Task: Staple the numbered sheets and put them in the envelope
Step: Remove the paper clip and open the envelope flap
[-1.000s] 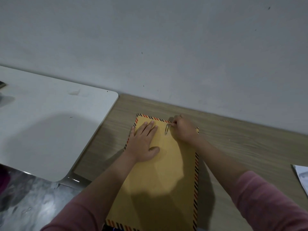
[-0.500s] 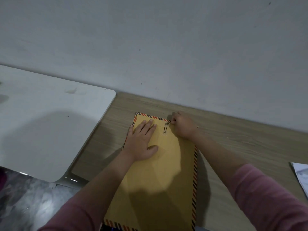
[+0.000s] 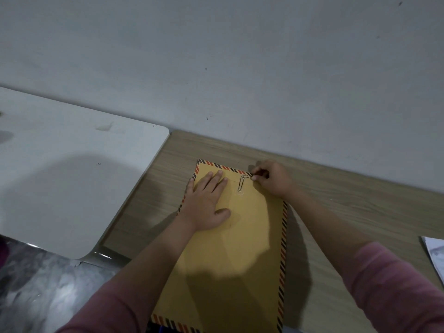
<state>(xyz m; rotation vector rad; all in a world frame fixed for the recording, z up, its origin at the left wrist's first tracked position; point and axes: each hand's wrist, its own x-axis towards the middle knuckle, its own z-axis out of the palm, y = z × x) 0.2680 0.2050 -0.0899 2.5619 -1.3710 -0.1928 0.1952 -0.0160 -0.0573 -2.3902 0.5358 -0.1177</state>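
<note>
A brown envelope point(image 3: 240, 248) with a red-and-black striped border lies lengthwise on the wooden desk point(image 3: 348, 203). My left hand point(image 3: 206, 200) rests flat on its upper left part, fingers spread. My right hand point(image 3: 271, 179) sits at the envelope's top edge, its fingertips pinching the thin string of the clasp point(image 3: 241, 183), which is wound between two small discs near the top. The numbered sheets are not visible; whether they are inside the envelope cannot be told.
A white table point(image 3: 72, 176) with rounded corners adjoins the desk on the left. A grey wall point(image 3: 240, 68) runs right behind the desk. The corner of a white paper point(image 3: 434, 255) shows at the right edge. Grey marbled floor point(image 3: 36, 296) lies at lower left.
The right hand's fingertips have shifted slightly right and up along the top edge with the string. The left hand stays flat on the envelope.
</note>
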